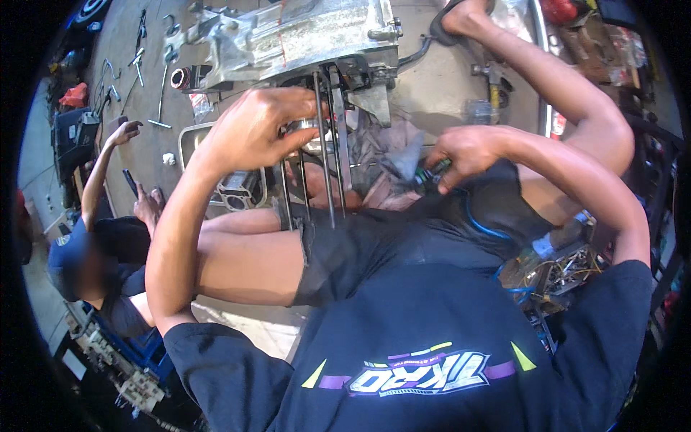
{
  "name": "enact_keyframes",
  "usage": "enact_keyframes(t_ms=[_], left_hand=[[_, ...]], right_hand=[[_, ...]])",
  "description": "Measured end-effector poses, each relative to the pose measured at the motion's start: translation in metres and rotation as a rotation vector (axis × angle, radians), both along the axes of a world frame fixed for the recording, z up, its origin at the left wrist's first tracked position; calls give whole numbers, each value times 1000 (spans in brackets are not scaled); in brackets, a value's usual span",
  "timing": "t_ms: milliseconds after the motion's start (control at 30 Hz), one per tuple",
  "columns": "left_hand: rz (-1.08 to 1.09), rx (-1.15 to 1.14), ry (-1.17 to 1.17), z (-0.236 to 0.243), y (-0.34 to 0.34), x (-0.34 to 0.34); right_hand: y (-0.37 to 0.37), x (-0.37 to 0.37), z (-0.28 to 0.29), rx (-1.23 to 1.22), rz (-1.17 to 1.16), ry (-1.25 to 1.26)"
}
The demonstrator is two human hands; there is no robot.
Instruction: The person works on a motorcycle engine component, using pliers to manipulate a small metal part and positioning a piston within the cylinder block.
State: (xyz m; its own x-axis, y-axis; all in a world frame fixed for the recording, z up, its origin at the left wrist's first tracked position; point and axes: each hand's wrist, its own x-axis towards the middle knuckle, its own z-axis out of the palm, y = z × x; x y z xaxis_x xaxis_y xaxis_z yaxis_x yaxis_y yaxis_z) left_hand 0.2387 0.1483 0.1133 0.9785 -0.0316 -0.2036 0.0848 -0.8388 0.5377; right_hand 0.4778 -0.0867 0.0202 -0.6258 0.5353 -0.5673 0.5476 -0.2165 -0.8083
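My left hand (263,129) is at the long metal rods (325,151) below a large grey metal casing (302,36). Its fingers and thumb curve apart, with bare metal showing in the gap; the fingertips are partly behind one rod. To the right, my right hand (464,153) is closed round a small dark tool with green parts (430,174); its exact kind is unclear. That tool is beside a crumpled greyish-pink rag (396,147), under the casing. A blue hose (481,222) loops over my dark shorts below the right hand.
A metal tray (193,137) with a machined metal part (242,189) stands left of the rods. Wrenches and a T-handle tool (161,97) lie on the floor. Another person (101,245) at the left holds a phone (130,181). A hammer (494,83) lies at the upper right.
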Motion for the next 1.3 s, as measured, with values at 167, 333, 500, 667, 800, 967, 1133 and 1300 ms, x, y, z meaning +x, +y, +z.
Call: enact_keyframes(t_ms=[167, 333, 500, 667, 800, 967, 1133, 1300], left_hand=[[-17, 35, 21, -11, 0, 1], [28, -27, 104, -17, 0, 14], [28, -1, 69, -7, 1, 12], [39, -16, 38, -10, 3, 11], [16, -6, 56, -7, 4, 10], [28, -32, 61, -10, 5, 8], [14, -10, 59, -8, 4, 10], [28, -15, 78, -7, 3, 9]], right_hand=[[-28, -36, -32, 46, 106, 517], [-35, -30, -59, -67, 16, 606], [7, 31, -36, -347, 24, 512], [1, 34, -46, -951, -396, 742], [38, 20, -15, -107, -339, 245], [35, -6, -10, 861, -353, -398], [23, -16, -14, 781, -444, -382], [22, -21, -13, 600, -427, -254]])
